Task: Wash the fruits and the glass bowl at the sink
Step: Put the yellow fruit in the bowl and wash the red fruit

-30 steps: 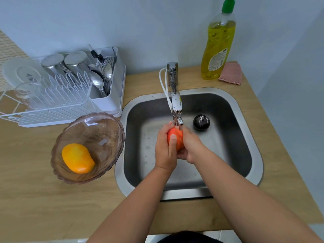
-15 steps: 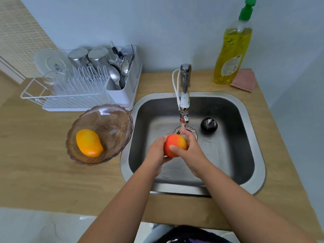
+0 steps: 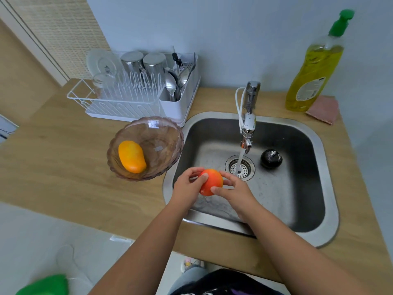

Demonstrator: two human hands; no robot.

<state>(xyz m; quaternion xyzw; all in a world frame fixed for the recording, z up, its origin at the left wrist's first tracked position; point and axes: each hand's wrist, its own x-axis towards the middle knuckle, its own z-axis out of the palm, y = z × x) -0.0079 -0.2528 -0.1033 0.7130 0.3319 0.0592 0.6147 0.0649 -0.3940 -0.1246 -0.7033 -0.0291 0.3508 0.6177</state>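
A round red-orange fruit (image 3: pixel 210 181) is held over the left part of the steel sink (image 3: pixel 302 201). My left hand (image 3: pixel 188 187) grips it from the left and my right hand (image 3: pixel 235 191) grips it from the right. The fruit sits left of the water stream falling from the tap (image 3: pixel 247 116) onto the drain (image 3: pixel 240 168). A tinted glass bowl (image 3: pixel 161 137) stands on the wooden counter left of the sink, with a yellow-orange mango (image 3: pixel 131 156) lying inside it.
A black sink plug (image 3: pixel 271 158) lies in the basin right of the drain. A white dish rack (image 3: pixel 136 88) with cups, a plate and cutlery stands behind the bowl. A dish soap bottle (image 3: pixel 314 67) and pink sponge (image 3: pixel 323 109) sit at the back right.
Both hands have carried the fruit out from under the running water, down and to the left. The camera view has shifted, so more of the counter's left side shows.
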